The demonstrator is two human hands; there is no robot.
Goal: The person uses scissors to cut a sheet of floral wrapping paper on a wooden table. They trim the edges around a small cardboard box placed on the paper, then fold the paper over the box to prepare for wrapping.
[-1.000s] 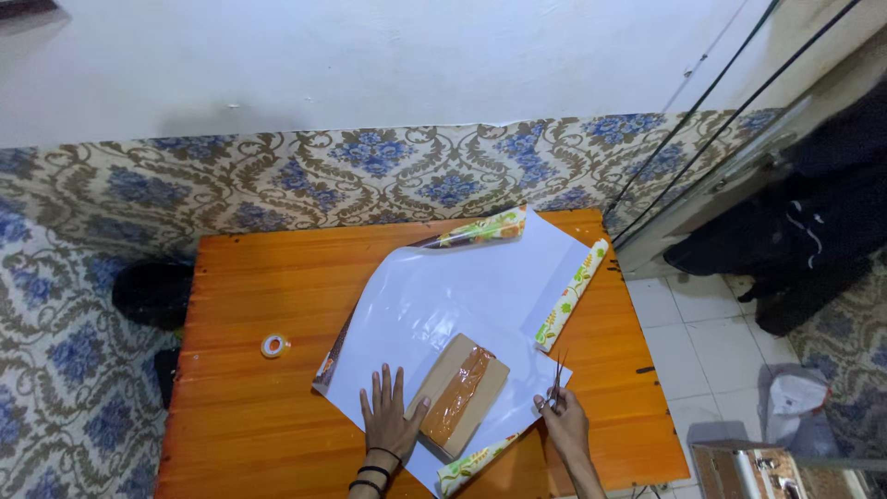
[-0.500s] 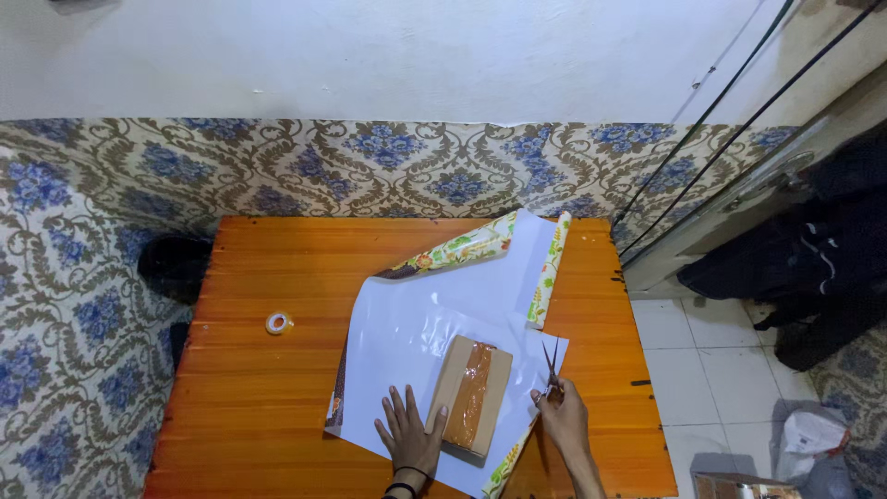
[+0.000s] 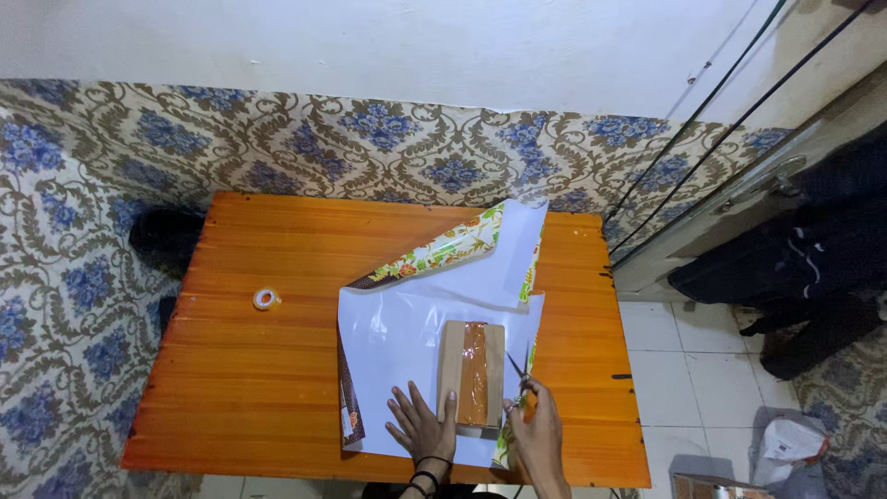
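A sheet of gift wrap [image 3: 407, 323] lies white side up on the orange wooden table [image 3: 259, 370], its floral printed side curling over at the far corner. A brown cardboard box [image 3: 471, 372] with a strip of shiny tape down its middle rests on the sheet. My left hand [image 3: 420, 428] lies flat on the paper, fingers spread, thumb against the box's left edge. My right hand [image 3: 533, 428] holds a pair of scissors [image 3: 519, 372] with the blades open at the paper's right edge, right beside the box.
A small roll of clear tape [image 3: 266, 298] sits on the table to the left. Patterned wall covering runs behind and left of the table. A tiled floor, a dark bag [image 3: 795, 268] and a white plastic bag [image 3: 785, 444] are at the right.
The paper and box have turned so the box now lies square to me. My right hand with the scissors has moved left, close to the box. The far paper edge has folded over more.
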